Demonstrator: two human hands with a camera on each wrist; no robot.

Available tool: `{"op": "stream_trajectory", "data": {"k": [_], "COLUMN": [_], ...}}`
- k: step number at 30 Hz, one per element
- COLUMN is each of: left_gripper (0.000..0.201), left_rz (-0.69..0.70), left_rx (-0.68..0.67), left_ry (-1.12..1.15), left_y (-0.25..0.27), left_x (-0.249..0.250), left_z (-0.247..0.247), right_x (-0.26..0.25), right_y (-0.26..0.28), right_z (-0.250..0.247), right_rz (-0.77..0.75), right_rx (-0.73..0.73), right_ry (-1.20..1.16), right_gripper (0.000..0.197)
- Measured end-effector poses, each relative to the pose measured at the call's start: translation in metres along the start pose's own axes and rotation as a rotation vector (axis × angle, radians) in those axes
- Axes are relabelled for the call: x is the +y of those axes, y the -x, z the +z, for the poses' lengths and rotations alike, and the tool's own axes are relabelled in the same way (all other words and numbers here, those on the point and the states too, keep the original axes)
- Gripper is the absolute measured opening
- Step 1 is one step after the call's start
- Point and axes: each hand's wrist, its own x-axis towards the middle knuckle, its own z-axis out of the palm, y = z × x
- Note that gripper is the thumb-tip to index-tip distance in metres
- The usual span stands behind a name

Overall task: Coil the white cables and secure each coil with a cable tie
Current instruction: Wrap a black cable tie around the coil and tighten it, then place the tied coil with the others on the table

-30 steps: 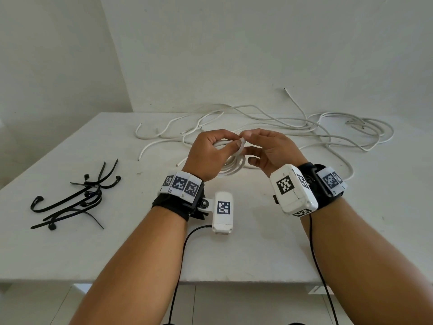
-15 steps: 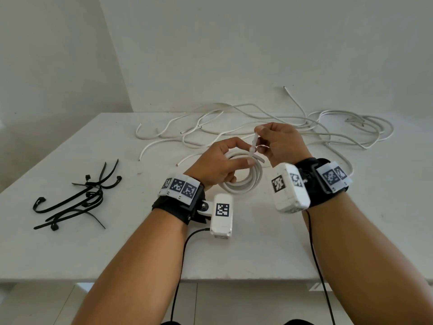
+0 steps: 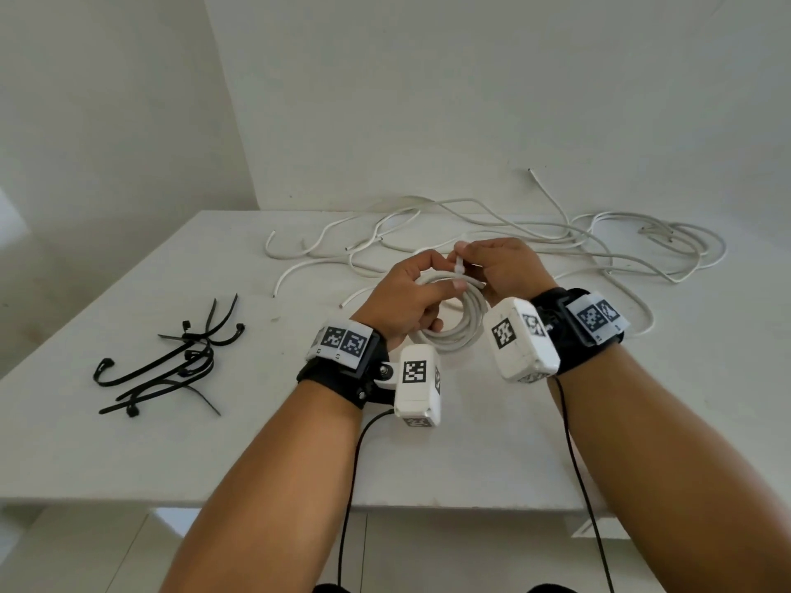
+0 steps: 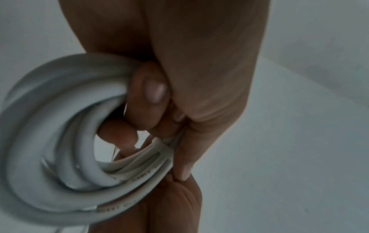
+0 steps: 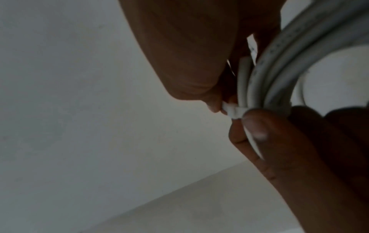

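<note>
A coil of white cable [image 3: 464,329] hangs from my left hand [image 3: 445,273] above the table's middle. The left fingers curl through the coil [image 4: 60,141] and the thumb presses on its top. A white cable tie [image 3: 459,265] wraps the coil's strands there, with its tail standing upright. My right hand [image 3: 464,253] pinches that tail just above the coil. In the right wrist view the tie's head [image 5: 232,112] sits tight against the bundled strands [image 5: 279,71]. Whether the coil's lower edge touches the table I cannot tell.
Loose white cables [image 3: 620,237] sprawl across the back of the white table [image 3: 257,455], from the middle to the far right. A heap of black cable ties [image 3: 171,365] lies at the left. A white wall stands just behind the table.
A second ago both hands met over the tilted coil. My right hand then drew the tie's tail upward, and the coil now hangs flatter and lower under my left hand.
</note>
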Motion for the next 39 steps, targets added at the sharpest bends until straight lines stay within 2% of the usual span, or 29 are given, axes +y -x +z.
{"op": "stream_trajectory", "data": {"k": [4, 7, 9, 11, 13, 14, 16, 19, 22, 24, 26, 28, 30, 31, 33, 36, 39], "left_gripper": [0.007, 0.012, 0.01, 0.011, 0.016, 0.019, 0.026, 0.032, 0.034, 0.038, 0.038, 0.038, 0.044, 0.048, 0.051, 0.043, 0.037], "left_rz": [0.002, 0.059, 0.107, 0.114, 0.091, 0.077, 0.032, -0.131, -0.282, -0.331, -0.352, -0.36, -0.379, -0.393, -0.408, -0.417, -0.427], "left_rx": [0.042, 0.152, 0.245, 0.33, 0.404, 0.434, 0.446, 0.365, 0.305, 0.299, 0.316, 0.344, 0.375, 0.393, 0.424, 0.469, 0.478], "left_ry": [0.006, 0.029, 0.023, 0.066, 0.067, 0.018, -0.154, -0.545, -0.85, -0.974, -1.045, -1.118, -1.204, -1.242, -1.333, -1.442, -1.485], "left_y": [0.006, 0.009, 0.01, 0.012, 0.015, 0.018, 0.022, 0.025, 0.024, 0.018, 0.009, -0.005, -0.02, -0.027, -0.04, -0.053, -0.066], "left_x": [0.011, 0.019, 0.027, 0.034, 0.042, 0.045, 0.05, 0.052, 0.047, 0.041, 0.039, 0.038, 0.038, 0.039, 0.036, 0.029, 0.021], "left_z": [-0.01, -0.028, -0.049, -0.078, -0.108, -0.122, -0.15, -0.191, -0.232, -0.254, -0.271, -0.285, -0.298, -0.305, -0.321, -0.346, -0.357], "right_x": [-0.009, -0.019, -0.018, -0.011, -0.003, -0.001, -0.002, -0.012, -0.02, -0.025, -0.032, -0.042, -0.049, -0.052, -0.054, -0.045, -0.021], "right_y": [-0.002, -0.004, -0.009, -0.012, -0.016, -0.018, -0.018, -0.006, 0.008, 0.013, 0.02, 0.029, 0.031, 0.031, 0.029, 0.016, -0.003], "right_z": [0.017, 0.04, 0.059, 0.077, 0.095, 0.104, 0.118, 0.129, 0.135, 0.139, 0.143, 0.144, 0.142, 0.141, 0.141, 0.146, 0.152], "right_rz": [0.031, 0.068, 0.154, 0.24, 0.231, 0.187, 0.117, 0.104, 0.151, 0.184, 0.221, 0.174, 0.165, 0.163, 0.164, 0.215, 0.343], "right_rx": [-0.015, 0.011, -0.052, -0.176, -0.305, -0.324, -0.3, -0.332, -0.421, -0.449, -0.482, -0.533, -0.566, -0.57, -0.561, -0.551, -0.504], "right_ry": [0.025, -0.042, -0.05, 0.223, 0.681, 0.888, 1.117, 1.185, 1.26, 1.334, 1.333, 1.301, 1.292, 1.296, 1.359, 1.44, 1.498], "right_gripper": [0.026, 0.027, 0.023, 0.022, 0.027, 0.03, 0.036, 0.042, 0.071, 0.08, 0.072, 0.054, 0.051, 0.054, 0.074, 0.097, 0.14]}}
